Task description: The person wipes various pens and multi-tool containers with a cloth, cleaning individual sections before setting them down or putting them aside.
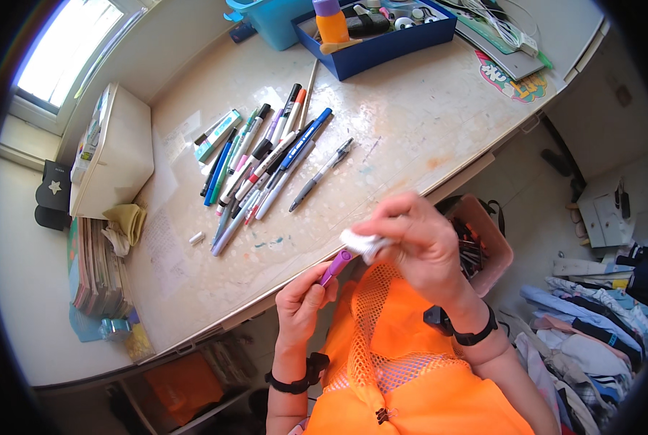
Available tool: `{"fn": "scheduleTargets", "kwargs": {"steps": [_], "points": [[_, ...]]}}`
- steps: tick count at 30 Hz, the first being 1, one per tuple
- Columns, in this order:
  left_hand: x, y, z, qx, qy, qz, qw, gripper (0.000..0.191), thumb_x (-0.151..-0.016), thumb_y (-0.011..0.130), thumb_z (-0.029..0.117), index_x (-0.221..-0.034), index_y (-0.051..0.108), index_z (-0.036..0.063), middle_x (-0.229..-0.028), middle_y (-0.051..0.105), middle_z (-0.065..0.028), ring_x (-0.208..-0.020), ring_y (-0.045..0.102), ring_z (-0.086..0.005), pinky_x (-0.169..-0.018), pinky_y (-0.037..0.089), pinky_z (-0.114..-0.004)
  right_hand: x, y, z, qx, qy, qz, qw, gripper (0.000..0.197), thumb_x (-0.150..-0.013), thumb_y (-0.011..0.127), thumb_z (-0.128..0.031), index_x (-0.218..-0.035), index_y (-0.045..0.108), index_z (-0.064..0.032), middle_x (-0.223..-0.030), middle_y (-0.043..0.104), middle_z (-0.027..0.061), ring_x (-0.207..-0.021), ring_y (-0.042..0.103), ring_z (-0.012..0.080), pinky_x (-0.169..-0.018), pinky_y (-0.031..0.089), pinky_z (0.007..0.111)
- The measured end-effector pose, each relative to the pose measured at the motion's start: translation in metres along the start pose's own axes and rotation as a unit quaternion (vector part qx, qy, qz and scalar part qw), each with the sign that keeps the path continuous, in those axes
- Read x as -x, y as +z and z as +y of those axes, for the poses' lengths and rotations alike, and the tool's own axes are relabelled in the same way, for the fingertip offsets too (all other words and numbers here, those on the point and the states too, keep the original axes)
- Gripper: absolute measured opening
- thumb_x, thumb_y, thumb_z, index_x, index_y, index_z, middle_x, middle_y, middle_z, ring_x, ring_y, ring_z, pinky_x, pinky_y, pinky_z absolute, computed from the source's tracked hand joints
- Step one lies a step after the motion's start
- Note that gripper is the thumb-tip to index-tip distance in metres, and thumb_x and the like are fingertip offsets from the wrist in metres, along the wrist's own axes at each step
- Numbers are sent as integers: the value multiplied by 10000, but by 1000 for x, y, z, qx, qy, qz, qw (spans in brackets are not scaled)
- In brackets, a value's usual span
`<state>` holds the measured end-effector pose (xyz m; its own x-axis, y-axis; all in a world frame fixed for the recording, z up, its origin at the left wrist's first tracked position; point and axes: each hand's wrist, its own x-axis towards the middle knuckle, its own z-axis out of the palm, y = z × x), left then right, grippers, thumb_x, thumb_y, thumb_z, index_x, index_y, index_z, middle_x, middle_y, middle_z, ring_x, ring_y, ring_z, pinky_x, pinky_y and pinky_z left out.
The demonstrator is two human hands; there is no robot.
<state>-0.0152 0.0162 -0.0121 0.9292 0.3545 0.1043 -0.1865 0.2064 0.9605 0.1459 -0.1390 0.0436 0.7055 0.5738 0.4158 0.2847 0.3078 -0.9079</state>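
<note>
Between the fingers of my left hand is a purple pen or marker, its end pointing up and to the right. My right hand pinches a crumpled white tissue or cloth just beside that end; the hand is slightly blurred, and I cannot tell whether the tissue touches the pen. Both hands are at the desk's front edge, over my lap. On the desk ahead lies a loose heap of pens and markers. A clear-barrelled pen lies apart, right of the heap.
A blue box of small items and a light-blue bin stand at the back. Left are a white organizer and stacked books. A pink basket of pens sits below the desk, near piled clothes. A small white cap lies left.
</note>
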Motion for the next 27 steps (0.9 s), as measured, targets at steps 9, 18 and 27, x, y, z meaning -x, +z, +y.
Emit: {"fn": "scheduleTargets", "kwargs": {"steps": [9,18,27], "points": [[-5,-10,7,-218,110,-62,968,319,-1021,581,157,-1258,621,-53,-850,629,-67,-706,546,-127,-599,401,-253,2,-1,8,-17,135,-65,989,190,-915,689,-22,-1095,751,-27,-993,665,48,-866,660,113,-746,539,239],[-12,11,-1,112,-36,28,993,335,-1001,648,212,-1200,452,26,-892,626,-57,-732,529,-78,-623,383,-195,13,31,16,-135,167,-95,972,318,-991,653,-209,-1218,694,10,-1105,677,64,-998,610,117,-868,497,268],[-11,19,-9,10,54,101,993,185,-936,668,-30,-1043,523,8,-1003,674,-118,-886,655,-161,-817,524,-272,11,25,9,-134,165,-35,976,309,-981,643,-80,-1278,668,1,-1079,621,31,-919,593,75,-788,504,217]]}}
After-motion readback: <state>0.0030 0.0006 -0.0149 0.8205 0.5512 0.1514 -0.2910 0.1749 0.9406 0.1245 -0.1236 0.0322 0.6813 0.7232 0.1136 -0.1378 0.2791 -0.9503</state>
